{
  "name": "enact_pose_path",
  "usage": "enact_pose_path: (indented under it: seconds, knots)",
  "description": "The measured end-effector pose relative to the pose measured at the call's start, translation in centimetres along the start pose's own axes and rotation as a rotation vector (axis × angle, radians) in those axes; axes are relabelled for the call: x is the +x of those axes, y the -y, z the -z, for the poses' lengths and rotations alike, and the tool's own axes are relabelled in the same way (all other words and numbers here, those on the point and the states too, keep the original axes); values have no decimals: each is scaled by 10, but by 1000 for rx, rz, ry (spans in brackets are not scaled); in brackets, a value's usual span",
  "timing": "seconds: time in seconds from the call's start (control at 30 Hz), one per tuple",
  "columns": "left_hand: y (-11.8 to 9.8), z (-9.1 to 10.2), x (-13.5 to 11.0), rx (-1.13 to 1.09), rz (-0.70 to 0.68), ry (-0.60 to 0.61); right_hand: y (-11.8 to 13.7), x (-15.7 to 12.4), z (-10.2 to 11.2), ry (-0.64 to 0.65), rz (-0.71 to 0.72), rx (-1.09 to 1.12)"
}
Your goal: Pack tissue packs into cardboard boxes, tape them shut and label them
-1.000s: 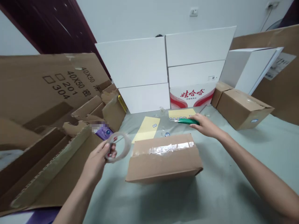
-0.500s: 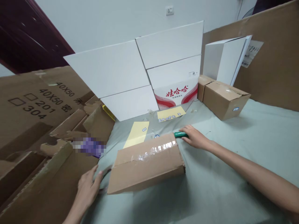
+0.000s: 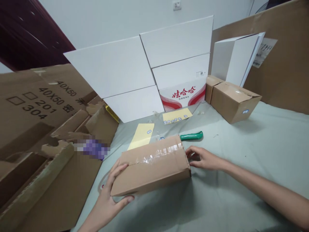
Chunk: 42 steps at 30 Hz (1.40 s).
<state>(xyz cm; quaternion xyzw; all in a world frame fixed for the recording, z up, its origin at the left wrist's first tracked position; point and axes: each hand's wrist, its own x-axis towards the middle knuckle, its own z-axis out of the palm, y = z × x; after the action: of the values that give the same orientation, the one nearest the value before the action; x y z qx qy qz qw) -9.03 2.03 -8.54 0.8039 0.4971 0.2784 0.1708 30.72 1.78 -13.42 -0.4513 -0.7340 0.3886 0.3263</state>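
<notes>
A brown cardboard box [image 3: 152, 164], sealed along its top with clear tape, lies on the pale green table cover [image 3: 241, 180]. My left hand [image 3: 113, 193] grips its left end, fingers over the top and thumb under the front edge. My right hand [image 3: 202, 158] is curled against its right end. A green-handled cutter [image 3: 191, 136] lies on the cover just beyond my right hand, not touched. The clear tape roll [image 3: 101, 183] rests flat beside my left hand, partly hidden by it.
White cartons [image 3: 135, 74] and a red-printed carton [image 3: 183, 95] are stacked along the back. A taped brown box [image 3: 233, 100] sits back right. Two yellow sticker sheets [image 3: 142, 135] lie behind the box. Torn brown cartons [image 3: 48, 135] crowd the left side.
My left hand set the tape roll down and took the box's left end. My right hand laid the green cutter on the cover and moved to the box's right end.
</notes>
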Motion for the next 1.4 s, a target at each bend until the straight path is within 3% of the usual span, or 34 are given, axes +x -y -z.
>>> enact_pose_path:
  seconds: [0.3,0.7,0.93,1.17,1.4]
  knots:
    - [-8,-4,-1,7,37,5,7,-8,-21,-135,40,-243]
    - [-12,-6,-5,6,50,-9,0,-13,-29,-231,105,-297]
    - [-13,-4,-8,25,43,53,-4,-13,-28,-240,132,-301]
    - [-22,-8,-7,-76,29,22,-18,34,5,-324,60,-484]
    - [-24,-6,-12,-149,36,42,-3,100,1,-124,82,-625]
